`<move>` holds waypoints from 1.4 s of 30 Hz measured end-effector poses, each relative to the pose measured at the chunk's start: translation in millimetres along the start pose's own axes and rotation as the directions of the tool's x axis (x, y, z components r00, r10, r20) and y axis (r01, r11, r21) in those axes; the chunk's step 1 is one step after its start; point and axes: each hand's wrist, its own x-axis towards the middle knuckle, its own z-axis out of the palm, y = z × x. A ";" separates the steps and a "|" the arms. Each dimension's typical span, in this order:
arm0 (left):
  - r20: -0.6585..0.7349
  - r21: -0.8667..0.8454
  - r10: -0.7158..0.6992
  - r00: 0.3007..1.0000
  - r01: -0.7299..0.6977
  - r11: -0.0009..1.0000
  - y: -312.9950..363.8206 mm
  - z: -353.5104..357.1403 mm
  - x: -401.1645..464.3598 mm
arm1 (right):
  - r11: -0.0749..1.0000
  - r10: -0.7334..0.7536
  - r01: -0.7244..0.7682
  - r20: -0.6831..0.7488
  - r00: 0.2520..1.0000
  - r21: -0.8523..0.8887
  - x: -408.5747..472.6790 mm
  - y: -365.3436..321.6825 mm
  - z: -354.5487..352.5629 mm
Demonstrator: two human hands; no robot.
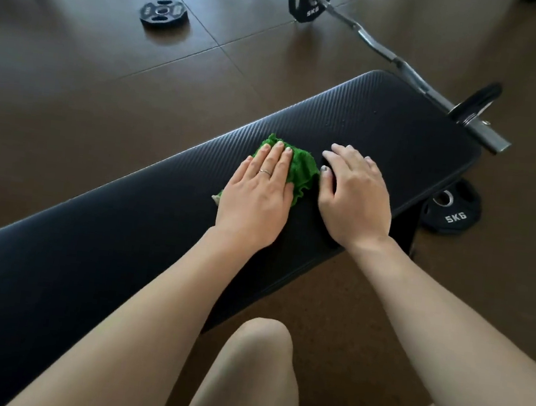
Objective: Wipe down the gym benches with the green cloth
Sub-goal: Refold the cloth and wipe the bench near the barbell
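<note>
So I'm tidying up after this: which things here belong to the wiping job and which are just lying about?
Part of the job:
green cloth, under the left hand
bench
right hand, resting flat on the bench

Just lying about:
barbell on the floor
loose weight plate
5KG plate beside the bench

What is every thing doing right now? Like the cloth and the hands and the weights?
green cloth: bunched up, pressed flat on the bench under the left hand.
left hand: open, palm down on the cloth.
right hand: open, fingers spread, resting on the bench beside the cloth.
bench: upright, a few droplets near its far end.
barbell: lying on the floor, plates on.
loose plate: flat on the floor.
</note>
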 end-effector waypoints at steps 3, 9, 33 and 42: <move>0.026 -0.004 0.012 1.000 -0.012 1.000 1.9 -2.0 20.1 | 0.999 0.024 -0.024 -0.026 0.999 0.028 -1.5 2.9 -2.4; 0.037 0.006 0.138 0.990 -0.138 0.990 -4.4 -3.8 -71.7 | 0.998 0.046 -0.045 -0.021 0.999 0.034 -1.9 -0.1 -1.4; 0.020 0.029 0.102 0.995 -0.102 0.994 -36.0 -13.1 -62.4 | 0.999 0.038 -0.038 -0.018 0.999 -0.002 -7.2 -1.0 1.6; 0.028 -0.042 -0.047 0.999 0.048 0.998 -57.5 -14.5 87.3 | 0.998 0.048 -0.045 -0.065 0.997 0.049 -1.4 -1.8 -1.9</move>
